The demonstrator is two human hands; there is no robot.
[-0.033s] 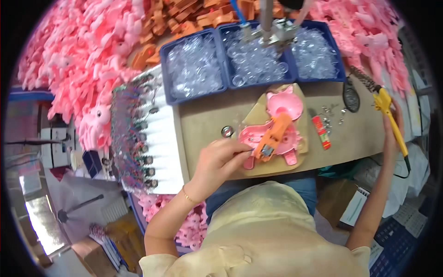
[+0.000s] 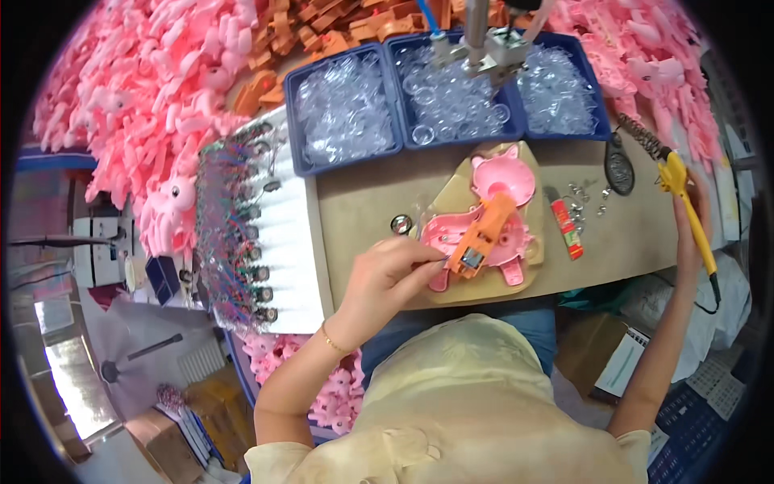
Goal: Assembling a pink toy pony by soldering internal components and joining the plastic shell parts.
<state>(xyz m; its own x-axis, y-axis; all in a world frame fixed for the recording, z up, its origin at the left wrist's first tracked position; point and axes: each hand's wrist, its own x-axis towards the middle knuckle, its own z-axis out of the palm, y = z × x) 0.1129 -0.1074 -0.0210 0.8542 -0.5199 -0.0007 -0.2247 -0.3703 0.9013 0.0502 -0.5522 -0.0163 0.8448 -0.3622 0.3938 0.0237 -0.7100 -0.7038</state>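
The left hand (image 2: pixel 390 274) pinched a thin strand (image 2: pixel 445 258) beside one blocky orange piece (image 2: pixel 483 238) atop a hollow pink shell (image 2: pixel 440 231) on the counter (image 2: pixel 363 206) — the right hand (image 2: pixel 702 206) met one yellow-handled tool (image 2: pixel 700 234), grip unclear. Three blue trays (image 2: pixel 347 162) held clear plastic.

1. The table (image 2: pixel 355 210) has a brown top; its near edge looks curved in the fisheye view.
2. At far left, a blue rail (image 2: pixel 52 164) runs beside the table.
3. Left of the table stands a white machine (image 2: pixel 101 266), its details blurred.
4. Nearer on the left is a dark round hub (image 2: pixel 109 371) with a rod, against a pale grey surface (image 2: pixel 145 323), perhaps floor.
5. Beyond the hub, at the left rim, a patch of light (image 2: pixel 74 379) glares white; window or lamp, I cannot tell.
6. Near left sit a brown carton (image 2: pixel 165 444) and a yellow bundle (image 2: pixel 219 407).
7. Near right, below the table, is another carton (image 2: pixel 592 347), with a white bag (image 2: pixel 726 302) farther right.
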